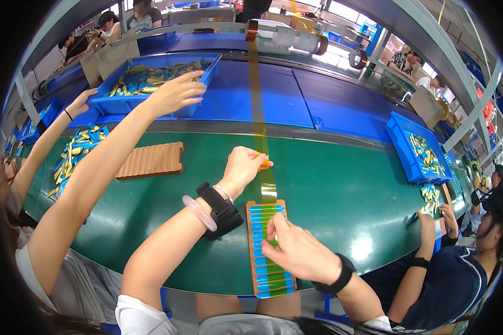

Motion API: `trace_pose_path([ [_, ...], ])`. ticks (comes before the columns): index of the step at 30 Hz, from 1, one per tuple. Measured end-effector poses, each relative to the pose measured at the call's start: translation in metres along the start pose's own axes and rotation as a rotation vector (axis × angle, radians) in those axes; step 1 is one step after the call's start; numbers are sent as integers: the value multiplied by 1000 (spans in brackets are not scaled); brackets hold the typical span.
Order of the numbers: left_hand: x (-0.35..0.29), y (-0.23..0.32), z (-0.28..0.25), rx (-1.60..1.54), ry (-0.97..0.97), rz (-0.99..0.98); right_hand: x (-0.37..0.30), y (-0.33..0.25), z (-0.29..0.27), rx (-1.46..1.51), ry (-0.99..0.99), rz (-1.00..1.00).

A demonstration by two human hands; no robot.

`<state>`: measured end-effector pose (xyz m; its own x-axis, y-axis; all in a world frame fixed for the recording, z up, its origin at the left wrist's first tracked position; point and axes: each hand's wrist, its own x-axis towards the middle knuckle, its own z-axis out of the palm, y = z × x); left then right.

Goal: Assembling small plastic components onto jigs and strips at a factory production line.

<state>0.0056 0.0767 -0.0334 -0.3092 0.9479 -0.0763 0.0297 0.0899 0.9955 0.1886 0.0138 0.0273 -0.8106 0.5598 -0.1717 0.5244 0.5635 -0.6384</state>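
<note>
blue and yellow strips (78, 148) lie loosely piled at the left, near a brown grooved block (151, 160); further right the left hand (241, 171) has its fingertips closed on a small orange piece (266, 163) at the tape (256, 100); below, the near board (251, 245) carries a row of blue pieces (259, 227), with tape already laid along them; the right hand (302, 254) curls over that board, whether gripping or only pressing i cannot tell; laying looks nearly done, while the tape appears uncut, so parting it seems left
</note>
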Motion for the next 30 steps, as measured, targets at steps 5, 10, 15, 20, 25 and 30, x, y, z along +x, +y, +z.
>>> trace_pose_path([
  [5, -3, -5, -6, 38, 33, 73, 33, 2, -6, -30, 54, -26],
  [10, -12, 3, -3, 116, 43, 72, 53, 1, -11, -19, 101, 33],
  [15, -16, -7, -3, 140, 81, 78, 68, 4, -15, -56, 143, 64],
  [20, -32, -6, 5, 170, 95, 168, 78, 12, -19, 7, 181, 35],
  [25, -32, 11, -1, 368, 49, 124, 56, 36, -30, -10, 225, 142],
  [30, -43, 13, -11, 985, 204, 127, 10, 62, -35, -69, 269, 147],
])
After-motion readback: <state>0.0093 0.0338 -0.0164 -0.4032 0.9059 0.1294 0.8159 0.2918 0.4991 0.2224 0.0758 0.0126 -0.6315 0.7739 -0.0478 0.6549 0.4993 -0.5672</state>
